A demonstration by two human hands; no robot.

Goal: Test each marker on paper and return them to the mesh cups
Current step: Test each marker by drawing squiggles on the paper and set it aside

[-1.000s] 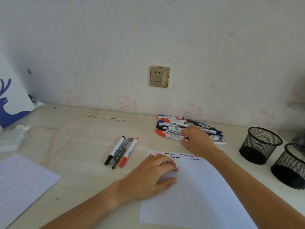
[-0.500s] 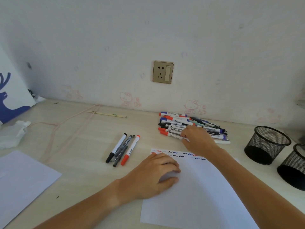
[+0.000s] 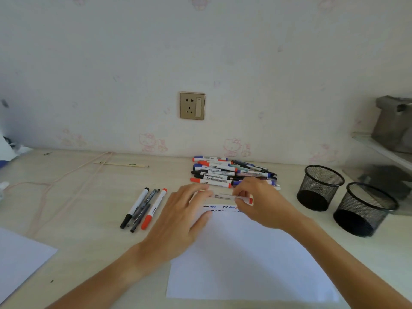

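Both hands are over the top edge of the paper point(image 3: 245, 259), holding one red marker point(image 3: 225, 196) level between them, just above the rows of squiggles point(image 3: 220, 208) already drawn there. The right hand point(image 3: 260, 204) pinches the marker near its red end, fingers curled round the barrel. The left hand point(image 3: 178, 221) reaches to the other end with fingers mostly extended; its fingertips cover that end, so I cannot tell whether it grips the cap or only touches it. Judged step: uncapping before a test stroke. The pile of markers point(image 3: 229, 172) lies just behind the hands, near the wall. A separate group of four pens point(image 3: 142, 208) lies to the left of the paper. Both mesh cups point(image 3: 321, 186) stand to the right, well apart from the hands, and look empty from here, so the returning part is judged not begun. Risks from here: neither hand is pressing the paper flat, so it could slide under a stroke and smear the marks; a cap pulled off sharply could send the hand back into the pile and scatter it; a loose cap could roll into the untested markers and get mixed up; a wrist dragged over wet ink would smudge the earlier squiggles.
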